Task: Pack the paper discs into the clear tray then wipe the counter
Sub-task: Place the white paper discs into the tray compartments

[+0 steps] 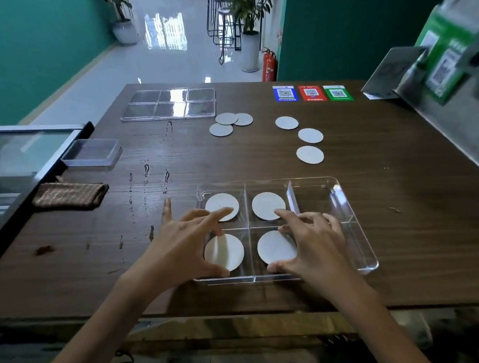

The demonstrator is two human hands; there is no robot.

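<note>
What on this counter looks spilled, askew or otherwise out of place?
Water droplets streak the wooden counter left of the clear tray, and a reddish-brown smear marks its near-left part. The folded cloth lies unused beside them. Two loose paper discs overlap each other near the lid. Nothing looks damaged.

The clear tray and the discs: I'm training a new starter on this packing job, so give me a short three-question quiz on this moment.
1. How many paper discs already lie in the clear tray?
2. True or false: the folded cloth lies to the right of the tray.
3. Which lies between the cloth and the tray: A) water drops, B) the QR cards, C) the loose discs?

Key:
1. Four, one per compartment; the two compartments on the right are empty. The left hand and right hand are over them.
2. False; it lies to the left.
3. A.
</note>
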